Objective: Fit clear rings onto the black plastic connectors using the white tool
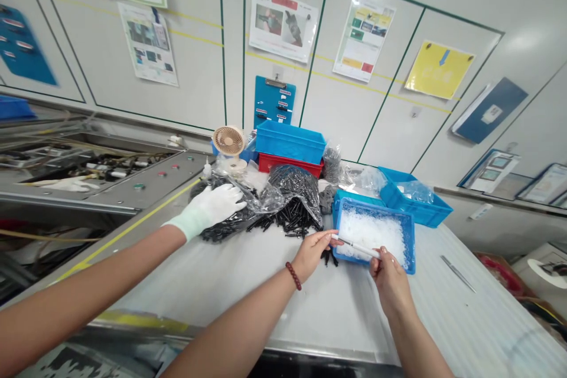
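My right hand point(392, 277) is closed around a slim white pen-like tool point(364, 250), which slants up to the left over a blue bin. At its thin, darker tip, my left hand point(313, 255), wearing a beaded bracelet point(293, 276), pinches a small white part point(335, 236). The kind of that part is too small to tell. Under the tool, the blue bin point(411, 242) holds a heap of small translucent white pieces point(372, 227). Left of my hands, black slender parts point(295, 215) spill from a clear plastic bag point(292, 180) onto the table. A few more lie just beyond my left fingers.
From the left, a co-worker's white-gloved hand point(217, 207) reaches onto bagged black parts. Behind stand a small fan point(229, 142), a blue crate point(290, 142) on a red one point(287, 164), and another blue bin point(420, 207). Tweezers point(458, 273) lie on the right of the table point(336, 319).
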Demonstrator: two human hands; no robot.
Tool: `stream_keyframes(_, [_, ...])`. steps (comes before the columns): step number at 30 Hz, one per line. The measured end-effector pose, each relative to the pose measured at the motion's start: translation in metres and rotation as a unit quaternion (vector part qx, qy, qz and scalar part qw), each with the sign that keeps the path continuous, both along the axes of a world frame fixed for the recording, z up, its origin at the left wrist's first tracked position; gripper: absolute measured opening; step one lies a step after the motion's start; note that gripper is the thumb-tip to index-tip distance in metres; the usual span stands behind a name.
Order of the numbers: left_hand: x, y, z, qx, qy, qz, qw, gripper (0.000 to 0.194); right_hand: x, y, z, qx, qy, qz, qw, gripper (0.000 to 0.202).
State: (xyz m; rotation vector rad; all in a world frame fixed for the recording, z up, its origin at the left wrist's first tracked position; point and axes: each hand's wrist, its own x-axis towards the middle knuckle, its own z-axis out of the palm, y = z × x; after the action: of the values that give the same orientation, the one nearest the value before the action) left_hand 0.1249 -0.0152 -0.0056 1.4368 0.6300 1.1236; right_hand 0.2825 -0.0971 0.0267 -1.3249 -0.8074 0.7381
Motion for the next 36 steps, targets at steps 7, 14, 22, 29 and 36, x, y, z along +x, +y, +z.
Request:
stream_keyframes(7, [0.004,0.004,-0.005,-0.097,-0.067,0.002,0.993,0.046,-0.007,0.000,-0.001,0.008,0.066,-0.007,0.998,0.029])
stream_keyframes(14, [0.002,0.003,-0.002,-0.123,-0.082,0.000,0.989,0.032,-0.008,0.001,-0.005,0.022,0.008,-0.030,0.999,0.035])
stream_keyframes(22, [0.002,0.000,0.003,-0.152,-0.112,-0.013,0.982,0.034,-0.013,-0.006,-0.006,0.036,-0.094,-0.063,0.993,0.040])
stream_keyframes(29, [-0.001,-0.003,0.009,-0.272,-0.236,-0.055,0.931,0.025,-0.035,-0.013,-0.014,0.035,-0.216,-0.101,0.971,0.042])
stream_keyframes(36, [-0.003,-0.003,0.012,-0.312,-0.271,-0.070,0.908,0.018,-0.054,-0.007,-0.025,0.097,-0.310,-0.077,0.943,0.038])
